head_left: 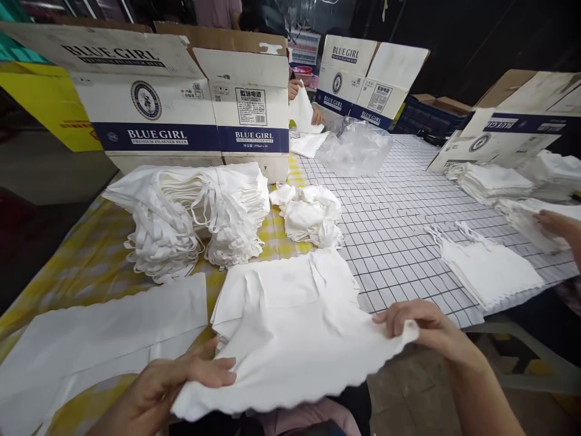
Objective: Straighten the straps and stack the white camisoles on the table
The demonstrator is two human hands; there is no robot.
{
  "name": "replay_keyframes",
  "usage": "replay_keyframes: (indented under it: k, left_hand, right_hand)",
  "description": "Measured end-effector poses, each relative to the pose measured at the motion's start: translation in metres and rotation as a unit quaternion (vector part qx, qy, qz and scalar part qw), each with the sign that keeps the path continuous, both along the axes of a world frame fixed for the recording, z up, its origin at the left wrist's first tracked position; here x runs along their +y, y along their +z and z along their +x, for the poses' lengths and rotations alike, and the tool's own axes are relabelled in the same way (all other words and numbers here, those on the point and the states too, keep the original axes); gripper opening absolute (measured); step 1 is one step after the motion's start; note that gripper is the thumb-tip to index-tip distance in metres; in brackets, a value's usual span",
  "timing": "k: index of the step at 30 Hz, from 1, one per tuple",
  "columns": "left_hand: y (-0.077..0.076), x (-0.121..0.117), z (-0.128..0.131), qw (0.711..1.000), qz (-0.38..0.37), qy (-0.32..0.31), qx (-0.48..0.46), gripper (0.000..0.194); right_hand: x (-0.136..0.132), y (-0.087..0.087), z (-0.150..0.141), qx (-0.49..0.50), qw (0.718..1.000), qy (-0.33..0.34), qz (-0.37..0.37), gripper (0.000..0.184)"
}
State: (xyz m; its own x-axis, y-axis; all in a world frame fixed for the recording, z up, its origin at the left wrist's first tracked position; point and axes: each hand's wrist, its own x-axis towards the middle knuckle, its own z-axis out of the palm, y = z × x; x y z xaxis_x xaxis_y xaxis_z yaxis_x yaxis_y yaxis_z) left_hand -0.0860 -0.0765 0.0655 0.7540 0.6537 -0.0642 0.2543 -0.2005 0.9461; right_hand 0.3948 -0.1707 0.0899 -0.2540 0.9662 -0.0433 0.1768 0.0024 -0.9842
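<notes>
A white garment [295,339] with a scalloped hem lies spread at the table's near edge. My left hand [181,378] pinches its lower left corner, fingers closed on the cloth. My right hand [417,324] grips the hem at the right end. A tall stack of folded white garments [190,212] with thin straps stands just beyond on the yellow checked cloth. A small loose heap of white garments [311,215] sits to the right of that stack. Flat white pieces [100,339] lie to the left of my left hand.
Open Blue Girl cartons [181,103] stand at the back left, further cartons [363,79] at the back and another carton [512,121] on the right. A clear plastic bag [356,148] lies on the grid cloth. Another person's hand [560,227] rests on white stacks at right; a third person's hands [302,103] work behind.
</notes>
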Motion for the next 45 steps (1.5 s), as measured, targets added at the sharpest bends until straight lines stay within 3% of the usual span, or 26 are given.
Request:
replay_keyframes:
  k: [2,4,7,10,13,22,27,37,45]
  left_hand:
    - [0.008,0.005,0.012,0.988,-0.108,0.103,-0.034,0.024]
    - [0.013,0.013,0.032,0.953,-0.226,0.191,-0.070,0.030]
    - [0.009,0.025,0.067,0.898,-0.360,0.225,-0.114,0.035]
    - [-0.007,0.032,0.086,0.861,-0.410,0.266,-0.140,0.031]
    - [-0.020,0.033,0.089,0.840,-0.421,0.300,-0.164,0.028]
    - [-0.010,0.027,0.096,0.860,-0.404,0.246,-0.193,0.052]
    - [-0.011,0.028,0.100,0.853,-0.419,0.245,-0.192,0.041]
    - [-0.004,0.032,0.103,0.794,-0.496,0.240,-0.257,0.022]
    - [0.010,0.029,0.112,0.747,-0.569,0.196,-0.283,0.042]
  right_hand:
    - [0.004,0.008,0.005,0.012,0.999,-0.051,0.003,0.013]
    - [0.015,0.010,0.004,0.004,0.993,-0.119,-0.015,0.014]
    - [0.037,-0.001,-0.007,-0.026,0.983,-0.166,-0.072,0.019]
    - [0.053,-0.024,-0.019,-0.030,0.976,-0.181,-0.119,0.024]
    - [0.057,-0.045,-0.026,-0.016,0.971,-0.193,-0.139,0.027]
    - [0.058,-0.052,-0.032,-0.012,0.960,-0.232,-0.158,0.037]
    - [0.059,-0.056,-0.033,-0.003,0.961,-0.229,-0.157,0.033]
    - [0.048,-0.049,-0.017,0.052,0.946,-0.287,-0.143,0.027]
    - [0.038,-0.046,-0.006,0.076,0.938,-0.305,-0.148,0.026]
